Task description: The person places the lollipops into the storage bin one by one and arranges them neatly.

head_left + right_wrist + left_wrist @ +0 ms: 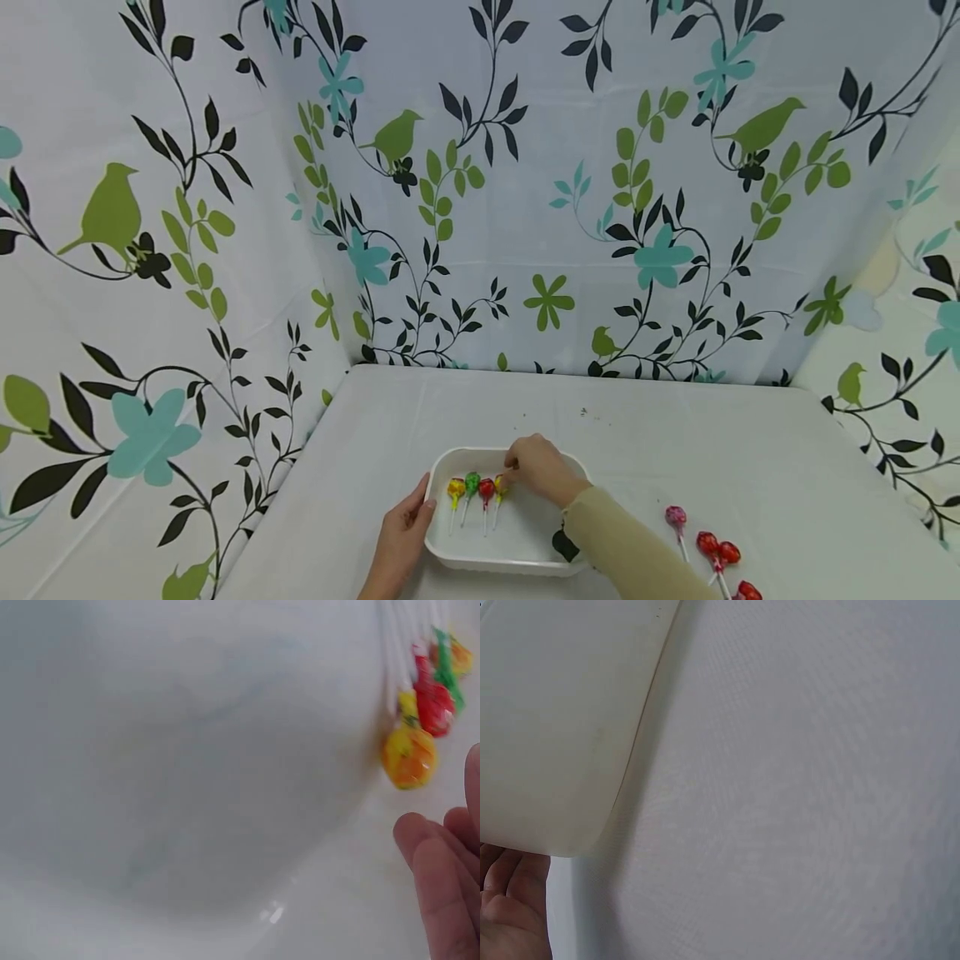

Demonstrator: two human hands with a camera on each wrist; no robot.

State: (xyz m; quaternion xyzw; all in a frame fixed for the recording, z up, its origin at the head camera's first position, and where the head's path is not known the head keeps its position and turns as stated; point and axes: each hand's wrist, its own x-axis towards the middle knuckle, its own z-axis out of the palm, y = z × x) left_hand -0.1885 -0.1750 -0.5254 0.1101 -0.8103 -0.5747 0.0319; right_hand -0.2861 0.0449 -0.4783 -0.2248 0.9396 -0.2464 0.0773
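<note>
Loosely bent, the right hand's fingers hold nothing, just beside a yellow lollipop. Left of them lie a red lollipop, a green lollipop and a second yellow lollipop, all in the white tray. Farther left, the left hand grips its edge. Well right of the right fingers, red lollipops lie on the desk.

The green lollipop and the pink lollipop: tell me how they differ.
The green lollipop lies in the white tray; the pink lollipop lies outside it, on the table. In the head view, the green one's stick slants down to the left, the pink one's down to the right. Both have rounded heads on pale sticks.
</note>
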